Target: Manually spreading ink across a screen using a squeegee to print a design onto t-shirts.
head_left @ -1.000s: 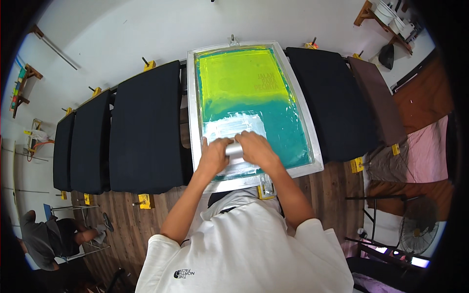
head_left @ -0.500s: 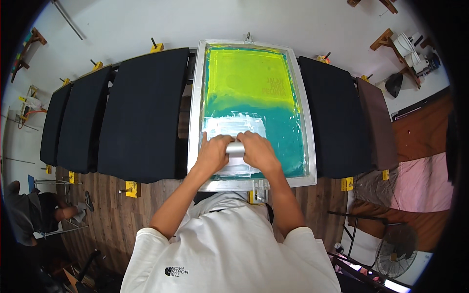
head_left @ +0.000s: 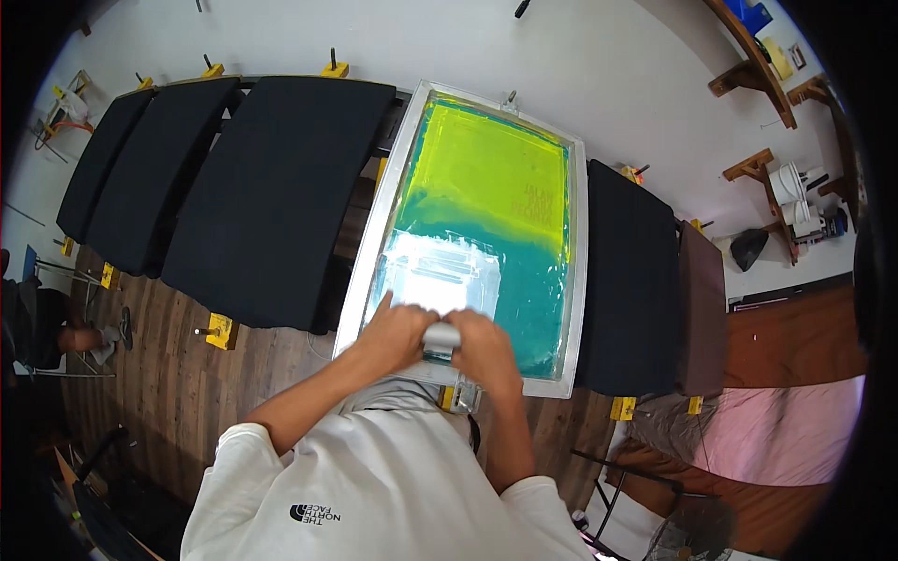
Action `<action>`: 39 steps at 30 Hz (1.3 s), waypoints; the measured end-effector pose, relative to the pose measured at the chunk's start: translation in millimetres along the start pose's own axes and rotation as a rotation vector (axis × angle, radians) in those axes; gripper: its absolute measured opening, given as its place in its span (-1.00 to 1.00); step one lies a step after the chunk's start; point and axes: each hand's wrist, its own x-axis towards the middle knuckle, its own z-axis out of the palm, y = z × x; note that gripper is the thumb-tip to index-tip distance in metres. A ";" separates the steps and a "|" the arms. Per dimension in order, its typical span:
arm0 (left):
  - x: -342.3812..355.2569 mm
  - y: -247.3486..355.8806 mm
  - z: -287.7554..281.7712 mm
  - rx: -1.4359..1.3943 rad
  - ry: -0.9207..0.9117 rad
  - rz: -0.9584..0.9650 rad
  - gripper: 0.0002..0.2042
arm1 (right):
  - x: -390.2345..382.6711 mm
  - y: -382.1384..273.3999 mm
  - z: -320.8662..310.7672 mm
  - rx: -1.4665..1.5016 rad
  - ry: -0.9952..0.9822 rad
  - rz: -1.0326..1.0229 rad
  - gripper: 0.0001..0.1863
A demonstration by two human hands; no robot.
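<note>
Yellow-green and teal mesh (head_left: 528,299), white ink (head_left: 435,271), silver frame (head_left: 578,271), silver handle (head_left: 441,337), black boards (head_left: 271,196), white shirt (head_left: 383,477)

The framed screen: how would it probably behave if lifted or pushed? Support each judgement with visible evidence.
The framed screen would probably stay stiff, since a broad metallic frame surrounds it. It may resist a push, as a clamp-like fitting sits at its far edge. Its surface is likely slippery where wet-looking white ink lies.

1 silver bar (head_left: 441,336) at near end of metal-framed screen (head_left: 528,299); white ink (head_left: 440,271) beyond.
</note>
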 end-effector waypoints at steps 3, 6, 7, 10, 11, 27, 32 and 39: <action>29.0 -12.6 5.9 -0.017 0.169 0.004 -0.52 | 34.3 14.1 -3.2 -0.078 0.118 -0.008 -0.64; 30.7 -22.1 22.8 -0.010 0.209 -0.015 -0.51 | 26.6 14.7 12.2 -0.022 0.133 0.032 -0.53; 18.5 -22.9 37.0 0.036 0.285 0.036 -0.49 | 16.0 13.4 20.4 -0.017 0.124 0.035 -0.45; -26.2 -7.9 53.6 0.063 0.232 0.095 -0.44 | -25.8 -0.7 37.1 -0.019 0.164 0.018 -0.42; -35.7 -0.4 49.6 0.026 0.172 0.082 -0.44 | -31.4 -3.9 34.0 -0.019 0.166 0.018 -0.42; 0.9 -24.0 36.6 0.037 0.301 0.079 -0.43 | 7.4 6.3 36.4 0.000 0.264 -0.005 -0.50; -38.7 2.1 37.1 0.009 0.185 0.061 -0.42 | -37.7 -12.7 34.7 0.057 0.202 0.072 -0.47; 27.6 -15.9 -4.7 0.061 0.240 0.108 -0.53 | 34.8 13.0 0.9 -0.057 0.181 0.001 -0.68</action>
